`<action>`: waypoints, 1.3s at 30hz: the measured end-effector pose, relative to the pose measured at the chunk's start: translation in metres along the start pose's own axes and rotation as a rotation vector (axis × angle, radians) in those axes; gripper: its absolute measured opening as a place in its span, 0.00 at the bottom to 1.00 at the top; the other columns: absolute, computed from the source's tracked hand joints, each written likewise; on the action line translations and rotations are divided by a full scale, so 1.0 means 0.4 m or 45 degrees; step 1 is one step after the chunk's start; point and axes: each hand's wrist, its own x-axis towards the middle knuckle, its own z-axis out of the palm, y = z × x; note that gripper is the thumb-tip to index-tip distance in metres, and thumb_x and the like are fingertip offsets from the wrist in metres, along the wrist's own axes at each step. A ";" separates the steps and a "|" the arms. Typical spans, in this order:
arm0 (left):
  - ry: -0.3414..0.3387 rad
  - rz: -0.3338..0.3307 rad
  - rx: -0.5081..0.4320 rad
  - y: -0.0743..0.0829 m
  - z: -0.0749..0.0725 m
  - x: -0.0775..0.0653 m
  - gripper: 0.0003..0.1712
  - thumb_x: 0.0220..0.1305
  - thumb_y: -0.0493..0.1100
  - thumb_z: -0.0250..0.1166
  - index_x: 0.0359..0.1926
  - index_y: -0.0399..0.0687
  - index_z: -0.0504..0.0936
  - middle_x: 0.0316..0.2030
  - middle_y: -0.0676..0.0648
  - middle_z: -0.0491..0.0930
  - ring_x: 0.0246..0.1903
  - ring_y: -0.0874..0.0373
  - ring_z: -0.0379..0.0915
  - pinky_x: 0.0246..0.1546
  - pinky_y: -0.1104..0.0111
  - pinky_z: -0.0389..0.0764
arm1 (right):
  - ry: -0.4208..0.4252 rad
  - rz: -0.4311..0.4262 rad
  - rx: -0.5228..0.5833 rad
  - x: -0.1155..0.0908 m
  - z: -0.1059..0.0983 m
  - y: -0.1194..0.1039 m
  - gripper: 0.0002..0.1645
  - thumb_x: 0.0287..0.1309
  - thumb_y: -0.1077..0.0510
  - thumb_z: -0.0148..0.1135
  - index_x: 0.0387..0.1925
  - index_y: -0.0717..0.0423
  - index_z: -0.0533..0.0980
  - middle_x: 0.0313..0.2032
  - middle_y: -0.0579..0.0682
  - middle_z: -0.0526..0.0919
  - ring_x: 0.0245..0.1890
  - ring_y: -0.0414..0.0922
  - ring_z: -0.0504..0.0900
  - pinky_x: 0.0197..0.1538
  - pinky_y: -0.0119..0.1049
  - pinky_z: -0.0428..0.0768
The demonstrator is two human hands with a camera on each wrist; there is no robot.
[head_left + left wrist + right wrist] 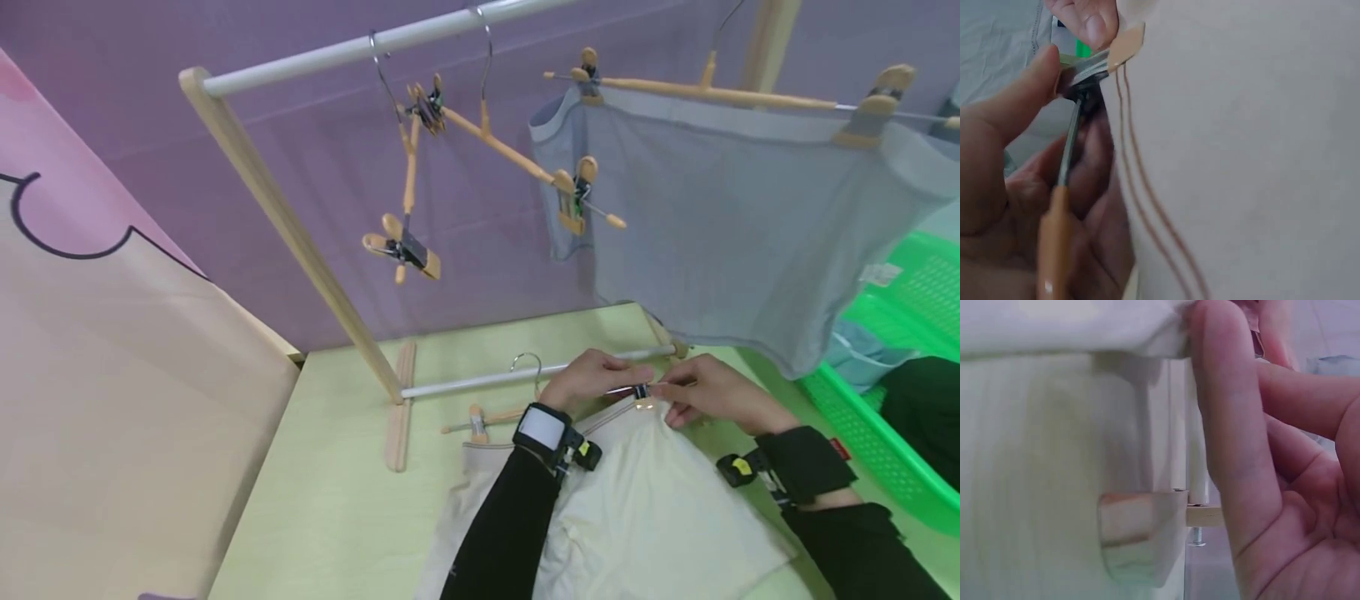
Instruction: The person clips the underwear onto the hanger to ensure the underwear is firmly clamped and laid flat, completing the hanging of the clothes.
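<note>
A cream garment (645, 508) lies on the table, its waistband edged with a double brown stitch line. At its top edge is a clip hanger, whose wooden bar (1054, 237) crosses my left palm. With thumb and fingers, my left hand (588, 379) pinches the handles of the right-hand clip (1125, 49), whose wooden jaw overlaps the waistband. My right hand (712, 392) pinches the waistband's right corner, right beside that clip. The hanger's other clip (477, 423) sits at the left end of the waistband. In the right wrist view, the garment's edge meets my right fingers (1229, 394).
A wooden rack with a white rail (300, 62) stands over the table (330, 500). Two bare clip hangers (510, 150) hang from it on the left. Grey shorts (720, 217) hang clipped at right. A green basket (862, 433) holding cloth stands at the right.
</note>
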 end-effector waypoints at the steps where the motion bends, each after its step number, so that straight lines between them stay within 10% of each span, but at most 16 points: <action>1: 0.001 0.008 0.057 0.001 0.000 -0.002 0.20 0.64 0.54 0.68 0.46 0.43 0.88 0.40 0.50 0.88 0.33 0.67 0.80 0.36 0.73 0.81 | -0.002 0.002 0.006 -0.001 0.000 0.001 0.18 0.71 0.57 0.57 0.45 0.71 0.79 0.30 0.55 0.83 0.29 0.47 0.86 0.38 0.39 0.86; 5: 0.042 0.025 0.292 0.011 0.003 -0.014 0.24 0.64 0.61 0.66 0.45 0.46 0.89 0.32 0.50 0.85 0.30 0.65 0.77 0.32 0.72 0.78 | -0.016 0.006 0.016 -0.002 0.000 0.007 0.19 0.71 0.57 0.57 0.49 0.72 0.78 0.32 0.56 0.83 0.31 0.47 0.86 0.39 0.39 0.85; 11: 0.194 0.000 0.577 0.065 -0.016 -0.081 0.34 0.59 0.68 0.66 0.53 0.45 0.85 0.50 0.47 0.85 0.47 0.56 0.81 0.45 0.64 0.81 | -0.042 0.022 0.016 0.001 0.000 0.018 0.17 0.71 0.58 0.57 0.48 0.72 0.77 0.32 0.56 0.82 0.31 0.48 0.86 0.39 0.39 0.85; 21: 0.303 0.063 0.638 0.158 -0.150 -0.259 0.28 0.69 0.61 0.60 0.57 0.46 0.82 0.52 0.47 0.84 0.52 0.54 0.80 0.52 0.62 0.79 | -0.077 -0.014 0.017 0.006 0.002 0.028 0.16 0.71 0.58 0.57 0.46 0.72 0.76 0.33 0.57 0.81 0.32 0.47 0.86 0.39 0.39 0.85; 39: 0.447 -0.126 0.795 -0.003 -0.342 -0.425 0.19 0.69 0.53 0.63 0.47 0.43 0.87 0.42 0.46 0.86 0.41 0.54 0.80 0.46 0.56 0.80 | -0.099 -0.030 0.001 0.001 0.000 0.033 0.21 0.71 0.57 0.57 0.52 0.74 0.74 0.34 0.57 0.82 0.33 0.47 0.86 0.40 0.39 0.85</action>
